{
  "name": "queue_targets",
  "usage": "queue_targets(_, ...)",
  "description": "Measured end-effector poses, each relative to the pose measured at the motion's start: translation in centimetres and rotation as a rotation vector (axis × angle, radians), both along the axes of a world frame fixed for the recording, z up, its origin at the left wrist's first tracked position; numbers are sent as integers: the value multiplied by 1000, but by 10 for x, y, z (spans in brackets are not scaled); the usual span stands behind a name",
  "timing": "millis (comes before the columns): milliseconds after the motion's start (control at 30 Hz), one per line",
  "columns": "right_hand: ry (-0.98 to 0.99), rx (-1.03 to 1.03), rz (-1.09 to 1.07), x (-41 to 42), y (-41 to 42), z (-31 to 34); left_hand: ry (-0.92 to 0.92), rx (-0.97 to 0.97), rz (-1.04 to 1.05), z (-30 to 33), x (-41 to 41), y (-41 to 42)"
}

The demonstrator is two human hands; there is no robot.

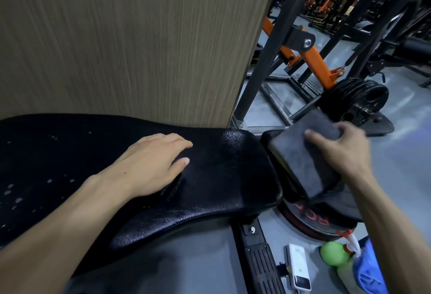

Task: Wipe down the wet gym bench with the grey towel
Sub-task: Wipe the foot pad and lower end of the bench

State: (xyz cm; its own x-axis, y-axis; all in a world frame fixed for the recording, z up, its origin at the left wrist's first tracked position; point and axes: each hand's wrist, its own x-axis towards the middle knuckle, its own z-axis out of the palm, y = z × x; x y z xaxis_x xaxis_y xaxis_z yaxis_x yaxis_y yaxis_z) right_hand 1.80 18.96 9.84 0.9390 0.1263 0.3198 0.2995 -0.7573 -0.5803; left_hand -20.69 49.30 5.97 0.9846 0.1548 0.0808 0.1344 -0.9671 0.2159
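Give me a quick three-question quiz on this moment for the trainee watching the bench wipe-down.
1. True or false: the left hand lies flat on the bench pad.
2. Which hand holds the grey towel? A) left B) right C) neither
3. Fill in: water drops still show on the pad's ____ side in the head view.

Key:
1. True. The palm is down on the black pad, holding nothing.
2. B. The right hand grips the folded towel just past the pad's right end, over the gap and not yet on the pad.
3. Left. Drops dot that part; the area near the towel looks glossy without clear beads.
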Motion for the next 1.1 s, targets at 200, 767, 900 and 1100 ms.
queue_targets(200,-201,-355,127,-15,35,-46,-1,7,-6,0,-1,-1)
queue_targets(767,570,-63,311,-19,24,-18,9,-15,-4,0,-5,1)
queue_targets(900,208,-479,322,-29,36,-72,5,-11,-3,1,-6,0)
queue_targets(1100,162,-532,237,-64,68,-103,1,-19,17,0,-11,6)
